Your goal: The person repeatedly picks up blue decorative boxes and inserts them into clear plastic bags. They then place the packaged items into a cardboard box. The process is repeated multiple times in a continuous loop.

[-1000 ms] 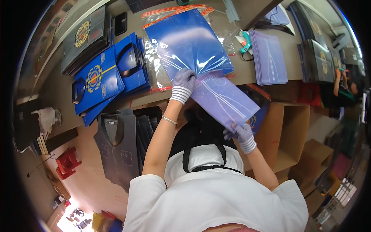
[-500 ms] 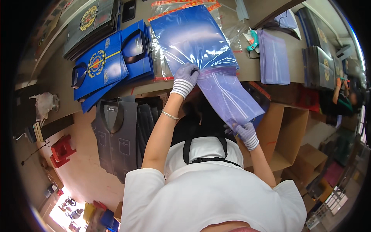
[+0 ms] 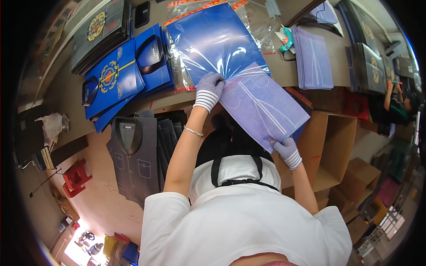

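My left hand (image 3: 210, 91), in a grey-lilac glove with a striped cuff, is closed on the lower edge of a clear plastic bag (image 3: 224, 60). Inside the bag lies a flat blue paper piece (image 3: 211, 33). My right hand (image 3: 287, 153), gloved the same way, pinches the lower corner of a purple flat piece (image 3: 266, 106) printed with trouser seams and pockets. This piece slants from the bag's mouth down over the table's front edge. Its upper corner overlaps the lower part of the bag, close to my left fingers.
Blue carrier bags (image 3: 113, 75) and dark stacks (image 3: 100, 33) lie at the left, near a phone (image 3: 142, 14). A purple stack (image 3: 314, 60) and a teal tool (image 3: 287, 40) are at right. Below stand dark bags (image 3: 135, 155) and an open carton (image 3: 330, 150).
The purple piece has swung up and right, and its upper end now shows over the plastic bag. My right hand moved slightly right with it; my left keeps its grip.
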A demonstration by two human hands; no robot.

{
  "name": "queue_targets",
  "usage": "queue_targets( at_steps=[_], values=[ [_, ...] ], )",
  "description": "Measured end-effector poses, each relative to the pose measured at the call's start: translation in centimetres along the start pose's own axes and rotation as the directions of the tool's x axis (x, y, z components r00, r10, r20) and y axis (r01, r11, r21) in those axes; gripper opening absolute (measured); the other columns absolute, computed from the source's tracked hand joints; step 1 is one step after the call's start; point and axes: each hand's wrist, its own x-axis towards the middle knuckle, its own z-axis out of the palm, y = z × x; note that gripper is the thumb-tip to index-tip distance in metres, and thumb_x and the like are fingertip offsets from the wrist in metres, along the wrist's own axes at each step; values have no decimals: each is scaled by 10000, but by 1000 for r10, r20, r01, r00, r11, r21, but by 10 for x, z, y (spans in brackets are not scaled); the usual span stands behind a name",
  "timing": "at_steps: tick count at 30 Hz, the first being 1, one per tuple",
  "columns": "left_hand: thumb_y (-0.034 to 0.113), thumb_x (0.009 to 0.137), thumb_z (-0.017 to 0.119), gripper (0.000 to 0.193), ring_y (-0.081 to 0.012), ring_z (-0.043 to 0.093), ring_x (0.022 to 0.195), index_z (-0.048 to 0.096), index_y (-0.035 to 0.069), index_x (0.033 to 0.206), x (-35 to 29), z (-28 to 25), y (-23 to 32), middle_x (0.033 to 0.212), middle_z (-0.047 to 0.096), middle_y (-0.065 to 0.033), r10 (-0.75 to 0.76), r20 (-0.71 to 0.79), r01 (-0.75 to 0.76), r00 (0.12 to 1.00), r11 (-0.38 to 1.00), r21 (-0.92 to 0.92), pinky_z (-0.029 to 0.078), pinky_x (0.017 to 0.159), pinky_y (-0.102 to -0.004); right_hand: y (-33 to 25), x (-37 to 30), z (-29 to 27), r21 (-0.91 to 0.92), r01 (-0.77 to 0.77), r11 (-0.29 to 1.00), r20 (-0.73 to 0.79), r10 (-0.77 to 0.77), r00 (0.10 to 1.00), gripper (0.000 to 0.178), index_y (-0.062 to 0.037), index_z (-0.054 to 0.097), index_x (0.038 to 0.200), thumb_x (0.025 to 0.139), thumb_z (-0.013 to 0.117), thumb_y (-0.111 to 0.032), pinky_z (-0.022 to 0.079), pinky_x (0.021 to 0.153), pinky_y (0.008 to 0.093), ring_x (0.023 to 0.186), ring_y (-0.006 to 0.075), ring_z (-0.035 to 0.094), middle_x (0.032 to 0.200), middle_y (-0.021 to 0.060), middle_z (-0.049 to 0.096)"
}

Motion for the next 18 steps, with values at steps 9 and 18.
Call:
queue_targets(
  at_steps=[9, 18],
  values=[
    [83, 714, 610, 101, -295, 569, 785, 624, 31, 800, -9, 1, 19, 793, 598, -129, 109, -33, -110, 993, 993, -43, 456, 727, -357, -47, 139, 60, 605, -99, 790, 196, -27, 980, 341, 48, 541, 1072, 814, 625, -160, 514, 721, 312, 802, 171, 601, 932, 83, 595],
    [126, 777, 581, 125, -268, 598, 786, 630, 37, 851, -44, 13, -28, 835, 623, -134, -101, -214, 62, 972, 981, -182, 468, 735, -328, 14, 179, 56, 444, -256, 859, 271, 144, 952, 339, 4, 490, 1109, 795, 599, -60, 514, 714, 286, 836, 221, 631, 988, 139, 611]
  ],
)
